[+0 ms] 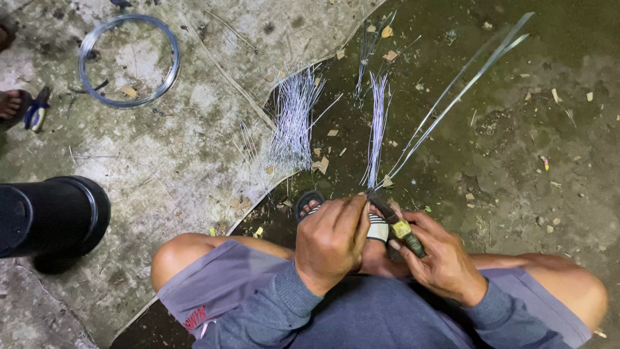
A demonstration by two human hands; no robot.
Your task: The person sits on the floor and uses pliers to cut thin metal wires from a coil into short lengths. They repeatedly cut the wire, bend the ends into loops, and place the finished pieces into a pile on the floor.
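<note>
A: Wire strands (pixel 452 97) are pinched at their near end, just above the striped sandal (pixel 378 226), and fan up and away from it over the dark floor (pixel 516 194). The left hand (pixel 330 242) is curled tight, its grip narrow and closed on that near end, it seems; the exact contact is hidden by the fingers.

B: And the other hand?

A: The right hand (pixel 442 258) is wrapped around the dark handles of a pair of pliers (pixel 397 226), just right of the sandal, with the nose pointed at the pinched end. Whether the nose is clamped on the strands cannot be told.

B: Which step is judged to be in hand?

A: A bundle is probably being gripped and twisted or cut at its end. A steady pinch would be called for from the left, and a squeeze or turn of the wrist from the right.

B: How are the arms posed?

A: Both forearms are drawn in over the lap, wrists bent inward, hands almost touching above the sandal.

B: Further out?

A: Two cut bundles (pixel 294 119) are laid above the sandal, a wire coil (pixel 129 59) far up and left, a black cylinder (pixel 51 216) well left.
</note>
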